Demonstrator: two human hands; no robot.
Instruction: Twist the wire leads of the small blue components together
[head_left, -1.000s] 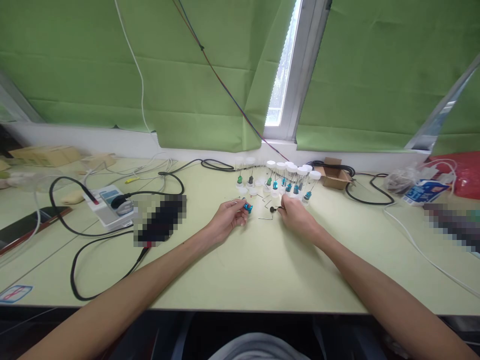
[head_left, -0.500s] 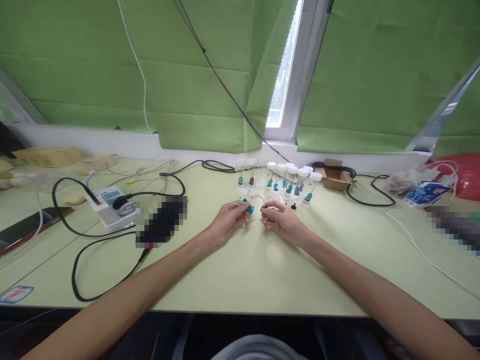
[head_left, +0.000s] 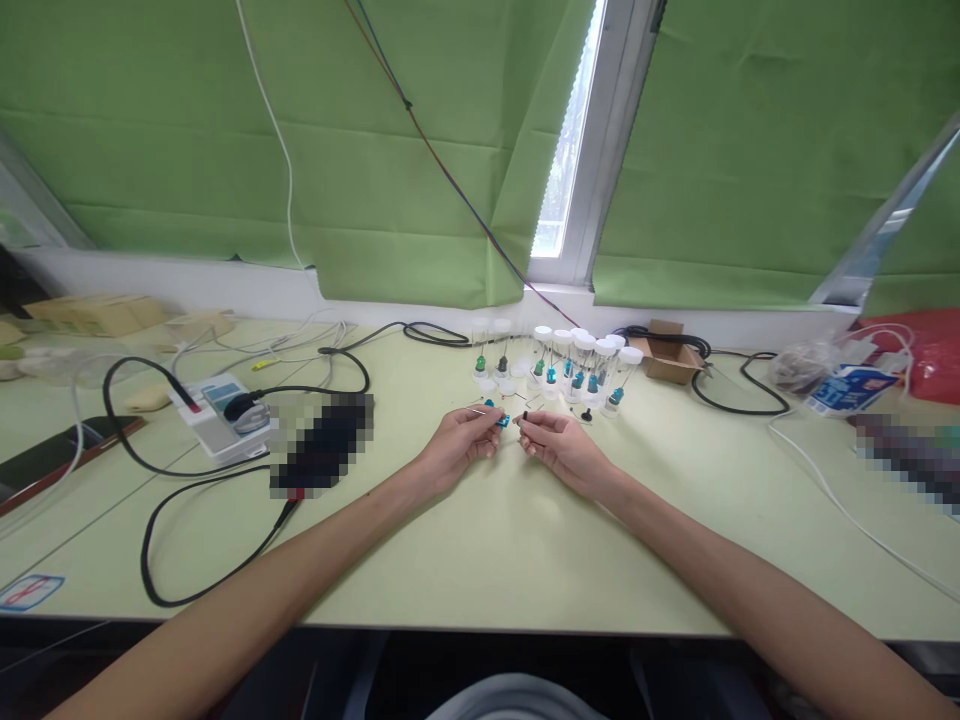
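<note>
Pale green table (head_left: 525,540) fills the lower view, and both hands meet at its centre. At one o'clock from them stands a cluster of clear vials (head_left: 584,345) with white caps, each with a small coloured piece inside. Left hand (head_left: 457,445) comes in from seven o'clock, fingertips pinched tight on the blue-headed pin (head_left: 498,419). It lies almost level, long axis running nine to three: the thin metal shaft pokes out toward nine, the bright blue head faces three. Right hand (head_left: 562,450) enters from five o'clock, thumb and forefinger closed on a small dark piece (head_left: 523,415), just beside the blue head. Whether they touch, too tiny to tell. A black knob (head_left: 587,413) sits on the table at two o'clock.
</note>
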